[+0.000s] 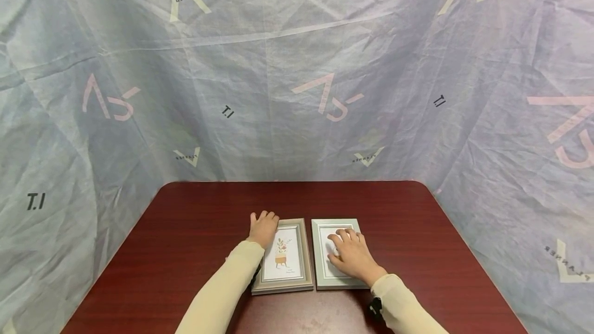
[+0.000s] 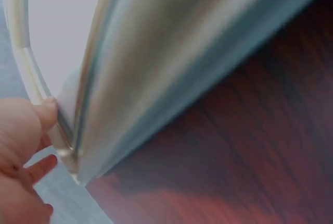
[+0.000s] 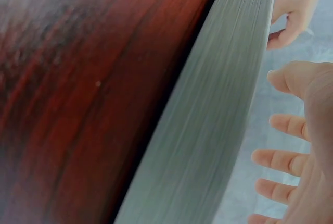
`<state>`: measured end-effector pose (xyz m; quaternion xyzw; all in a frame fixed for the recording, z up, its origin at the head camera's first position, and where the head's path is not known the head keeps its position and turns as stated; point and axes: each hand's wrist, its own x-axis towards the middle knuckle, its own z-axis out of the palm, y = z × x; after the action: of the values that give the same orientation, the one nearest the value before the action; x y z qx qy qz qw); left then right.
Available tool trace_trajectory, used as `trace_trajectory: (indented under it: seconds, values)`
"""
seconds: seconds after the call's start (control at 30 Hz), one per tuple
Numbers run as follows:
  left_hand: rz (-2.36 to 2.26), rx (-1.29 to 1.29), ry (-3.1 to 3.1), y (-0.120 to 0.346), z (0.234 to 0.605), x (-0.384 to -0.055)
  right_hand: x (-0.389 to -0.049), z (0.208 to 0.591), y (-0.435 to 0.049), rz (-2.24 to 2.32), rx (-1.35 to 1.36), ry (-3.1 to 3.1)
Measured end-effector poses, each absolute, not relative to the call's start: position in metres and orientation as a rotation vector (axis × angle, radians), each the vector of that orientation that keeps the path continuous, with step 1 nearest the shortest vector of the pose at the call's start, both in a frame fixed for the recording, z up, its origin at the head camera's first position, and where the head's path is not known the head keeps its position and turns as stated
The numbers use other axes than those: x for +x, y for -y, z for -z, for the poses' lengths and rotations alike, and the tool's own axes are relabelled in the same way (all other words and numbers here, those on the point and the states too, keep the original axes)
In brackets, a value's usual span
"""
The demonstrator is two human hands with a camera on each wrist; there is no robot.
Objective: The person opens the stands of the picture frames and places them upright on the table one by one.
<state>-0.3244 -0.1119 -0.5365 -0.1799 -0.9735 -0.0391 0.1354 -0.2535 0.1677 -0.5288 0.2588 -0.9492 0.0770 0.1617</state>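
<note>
A beige picture frame (image 1: pixel 306 262) with a drawing of a potted plant (image 1: pixel 281 254) lies face up on the left. My left hand (image 1: pixel 263 228) is at its far left corner; in the left wrist view the thumb (image 2: pixel 48 112) lies over the rim and fingers reach past the outer edge, pinching it. Beside it lies a pale grey-green picture frame (image 1: pixel 317 251), its picture mostly covered by my right hand (image 1: pixel 351 254). That hand hovers over it with fingers spread and bent slightly. The right wrist view shows the frame's side (image 3: pixel 203 104) and the separated fingers.
Both frames lie on a dark red wooden table (image 1: pixel 195 231), near its front, with a narrow gap between them. A grey printed cloth (image 1: pixel 269 66) hangs behind the table and along both sides. Cream sleeves cover both forearms.
</note>
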Motion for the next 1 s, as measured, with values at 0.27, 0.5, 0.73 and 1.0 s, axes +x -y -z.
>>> trace_trajectory:
  seconds: [0.27, 0.5, 0.73, 1.0]
  values:
    - [0.056, -0.550, 2.791, 0.115, 0.542, -0.323, -0.249, 0.531, -0.170, -0.260, 0.733, 2.701]
    - [0.054, -0.548, 2.781, 0.118, 0.542, -0.326, -0.251, 0.528, -0.173, -0.240, 0.727, 2.689]
    - [0.057, -0.589, 2.808, 0.118, 0.524, -0.325, -0.251, 0.523, -0.178, -0.222, 0.700, 2.699]
    - [0.116, -0.633, 2.779, 0.119, 0.507, -0.317, -0.248, 0.513, -0.182, -0.277, 0.693, 2.688]
